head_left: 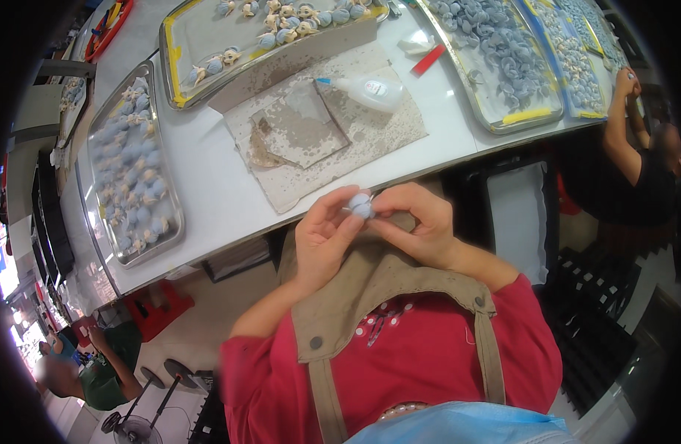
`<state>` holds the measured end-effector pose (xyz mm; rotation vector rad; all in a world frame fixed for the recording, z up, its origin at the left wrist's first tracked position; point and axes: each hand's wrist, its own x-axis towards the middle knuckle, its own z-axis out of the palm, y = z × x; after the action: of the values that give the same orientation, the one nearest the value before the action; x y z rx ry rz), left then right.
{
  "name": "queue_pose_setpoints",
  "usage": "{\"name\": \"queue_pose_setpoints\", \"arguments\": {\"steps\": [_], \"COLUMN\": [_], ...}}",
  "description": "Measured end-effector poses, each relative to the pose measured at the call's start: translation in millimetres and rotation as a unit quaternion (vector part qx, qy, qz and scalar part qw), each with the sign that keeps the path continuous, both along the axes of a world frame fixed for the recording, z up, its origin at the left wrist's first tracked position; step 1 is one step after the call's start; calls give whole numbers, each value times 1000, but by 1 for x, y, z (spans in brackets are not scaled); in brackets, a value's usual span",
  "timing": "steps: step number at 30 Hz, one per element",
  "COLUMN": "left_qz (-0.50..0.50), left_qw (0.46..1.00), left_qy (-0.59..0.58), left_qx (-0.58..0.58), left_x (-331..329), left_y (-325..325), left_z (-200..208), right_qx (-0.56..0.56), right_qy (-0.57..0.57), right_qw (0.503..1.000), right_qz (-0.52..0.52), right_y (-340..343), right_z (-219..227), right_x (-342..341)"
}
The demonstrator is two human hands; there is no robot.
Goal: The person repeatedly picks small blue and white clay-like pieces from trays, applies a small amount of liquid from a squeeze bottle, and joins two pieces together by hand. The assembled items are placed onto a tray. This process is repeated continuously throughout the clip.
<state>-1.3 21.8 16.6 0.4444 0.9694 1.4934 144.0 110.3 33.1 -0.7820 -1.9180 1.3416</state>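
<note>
Between my two hands, just in front of the table edge, is a small pale-blue figurine piece [361, 206] with rounded parts. My left hand [328, 235] pinches it from the left with thumb and fingers. From the other side, the fingertips of my right hand [420, 220] close on the same piece. Beyond my hands lies a stained cardboard sheet [385, 144] with a smaller glue-spotted card [303, 129] on it. A white squeeze bottle with a blue tip [373, 92] rests on its side there.
Metal trays hold small blue-and-cream figurines: one tray [179, 214] at left, another [170, 70] at the back. A tray at right [479, 111] holds blue cup-shaped pieces. A red strip [427, 61] lies beside it. Co-workers sit at far right [625, 148] and lower left [111, 370].
</note>
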Motion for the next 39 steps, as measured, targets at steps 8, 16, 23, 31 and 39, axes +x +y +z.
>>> {"name": "queue_pose_setpoints", "arguments": {"steps": [8,16,23,31,39], "left_qz": [-21,-2,-19,-41,-75], "left_qw": [997,991,981,972,963], "left_qy": [67,131,195,197,237], "left_qx": [14,19,9,122,100], "left_x": [0,2,-1,-6,-13], "left_y": [-1,-1,-5,-1,-6], "left_z": [1,8,3,5,12], "right_qx": [176,217,218,-211,-278], "right_qy": [-14,-25,9,70,67], "right_qw": [984,976,974,959,921], "right_qz": [-6,8,56,174,264], "right_y": [0,-1,10,25,21], "right_z": [3,9,-3,-7,-1], "right_x": [1,1,3,2,-1]}}
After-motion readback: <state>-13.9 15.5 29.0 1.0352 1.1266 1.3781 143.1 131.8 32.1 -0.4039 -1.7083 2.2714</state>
